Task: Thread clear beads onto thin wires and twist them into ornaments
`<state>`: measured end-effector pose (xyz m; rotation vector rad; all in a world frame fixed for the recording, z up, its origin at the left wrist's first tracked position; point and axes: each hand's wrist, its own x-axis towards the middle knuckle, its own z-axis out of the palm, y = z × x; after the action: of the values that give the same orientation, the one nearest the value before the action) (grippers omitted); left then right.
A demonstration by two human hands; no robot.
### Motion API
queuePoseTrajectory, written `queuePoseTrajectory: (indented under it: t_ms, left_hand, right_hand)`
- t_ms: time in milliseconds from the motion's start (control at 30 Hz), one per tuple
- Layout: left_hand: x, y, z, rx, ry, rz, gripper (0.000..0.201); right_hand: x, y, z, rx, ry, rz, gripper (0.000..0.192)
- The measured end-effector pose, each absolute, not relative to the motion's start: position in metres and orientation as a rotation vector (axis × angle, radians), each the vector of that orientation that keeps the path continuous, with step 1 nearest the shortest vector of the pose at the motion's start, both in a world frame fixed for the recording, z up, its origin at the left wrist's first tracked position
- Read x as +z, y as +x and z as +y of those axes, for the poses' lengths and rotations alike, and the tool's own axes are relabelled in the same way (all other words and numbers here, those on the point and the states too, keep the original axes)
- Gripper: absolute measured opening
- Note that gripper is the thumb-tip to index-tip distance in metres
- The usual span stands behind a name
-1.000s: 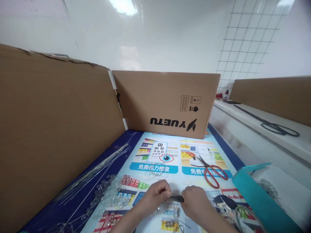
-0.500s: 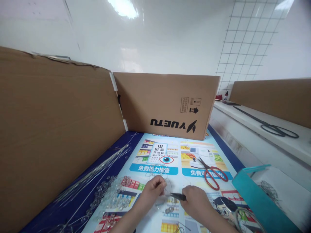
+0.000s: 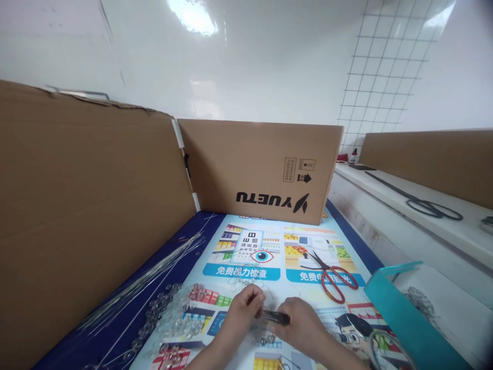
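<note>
1. Since half a second ago both hands have drawn closer together, and the dark pliers now lie nearly level between them instead of pointing at the left fingers.
2. Far left, a tall cardboard wall (image 3: 88, 205) stands along the edge of the desk (image 3: 185, 241), with a bundle of thin wires (image 3: 154, 272) lying at its foot.
3. Just right of the wires, a scatter of clear beads (image 3: 173, 316) covers the near left of the printed mat (image 3: 246, 267).
4. The left hand (image 3: 244, 308) is pinched shut on something small and pale at the pliers' tip; what it is cannot be told.
5. The pliers (image 3: 275, 317) sit low in the middle, just above the mat, touching both hands.
6. The right hand (image 3: 302, 326) has its grip clenched on the pliers' handles.
7. Behind the hands, a cardboard box (image 3: 258, 169) printed YUETU stands upside down at the back of the mat.
8. Red-handled scissors (image 3: 331, 280) lie on the mat, right of and apart from the hands.
9. A teal box (image 3: 400, 313) stands at the near right edge.
10. Far right, large black scissors (image 3: 419, 203) lie on a neighbouring white counter.
</note>
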<state>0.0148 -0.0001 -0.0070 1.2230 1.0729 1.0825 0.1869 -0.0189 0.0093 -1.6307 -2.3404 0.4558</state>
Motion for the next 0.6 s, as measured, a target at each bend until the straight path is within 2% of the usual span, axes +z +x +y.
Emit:
queuePoseTrajectory:
  t_ms: [167,367,600]
  left_hand:
    - [-0.01,0.017,-0.002,1.085,1.182,1.059,0.025]
    - [-0.007,0.018,-0.002,1.075,1.151,1.037,0.028]
    - [-0.007,0.019,-0.001,1.065,1.14,1.05,0.03]
  right_hand:
    - [0.008,0.184,-0.021,0.453,-1.618,-2.315,0.019]
    - [0.007,0.182,-0.019,0.672,-1.59,-2.009,0.008]
    - [-0.003,0.183,-0.012,0.792,-1.607,-1.884,0.012]
